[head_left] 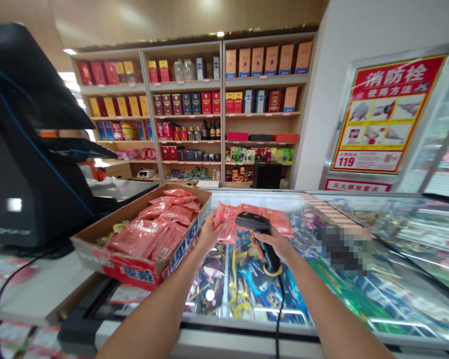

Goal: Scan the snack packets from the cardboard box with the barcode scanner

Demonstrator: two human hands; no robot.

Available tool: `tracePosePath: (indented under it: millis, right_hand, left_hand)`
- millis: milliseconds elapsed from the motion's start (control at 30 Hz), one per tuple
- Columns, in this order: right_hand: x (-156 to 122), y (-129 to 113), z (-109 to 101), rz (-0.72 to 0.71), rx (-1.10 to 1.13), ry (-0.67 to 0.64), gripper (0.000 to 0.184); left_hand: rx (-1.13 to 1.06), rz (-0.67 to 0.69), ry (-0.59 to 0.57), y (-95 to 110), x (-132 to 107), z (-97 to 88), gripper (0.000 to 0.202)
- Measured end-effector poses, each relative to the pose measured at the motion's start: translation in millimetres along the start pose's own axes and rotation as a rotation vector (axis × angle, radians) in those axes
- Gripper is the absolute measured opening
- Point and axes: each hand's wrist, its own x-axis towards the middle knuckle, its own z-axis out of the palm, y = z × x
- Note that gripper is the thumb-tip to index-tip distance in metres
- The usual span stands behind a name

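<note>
A flat pinkish-red plastic packet [230, 223] was pinched at its left end by the left hand [211, 235], the fingers and thumb closed on the film. A black handheld barcode scanner [251, 221] was clamped round its grip by the right hand [276, 245], with its nose angled left and down over the packet. The two hands were held near each other but apart, and the packet was spread across the gap between them, its far end running out to the right behind the scanner's head. Its face was kept fairly flat and turned up toward the scanner's nose (whether the two were touching could not be told from this view). A black coiled cable [280, 299] was seen hanging from the scanner's butt toward the near edge.

Both hands were raised above a glass-topped chest freezer [209, 326], which was filled with brightly wrapped goods. Just left of the left hand, an open cardboard carton with a red printed wall [145, 271] was piled with more pinkish-red plastic packets [153, 224]. Further left, a black point-of-sale terminal [26, 149] stood on a pale worktop [33, 294]. Wooden shelves of boxed liquor [220, 109] were ranged on the far side.
</note>
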Motion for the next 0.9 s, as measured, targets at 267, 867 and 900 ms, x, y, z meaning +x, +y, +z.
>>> tracePosePath:
  millis: [267, 867, 900]
  right_hand:
    - [5.8, 2.2, -9.1, -0.026, 0.036, 0.081, 0.026]
    - [-17.7, -36.0, -108.9, -0.252, 0.394, 0.542, 0.029]
    - [-19.0, -33.6, -111.3, -0.260, 0.400, 0.553, 0.030]
  left_hand:
    - [-0.108, -0.013, 0.038, -14.3, 0.4, 2.2, 0.030]
    - [-0.052, -0.219, -0.084, 23.9, 65.9, 138.2, 0.029]
    - [-0.021, -0.198, -0.104, 24.4, 70.5, 148.1, 0.026]
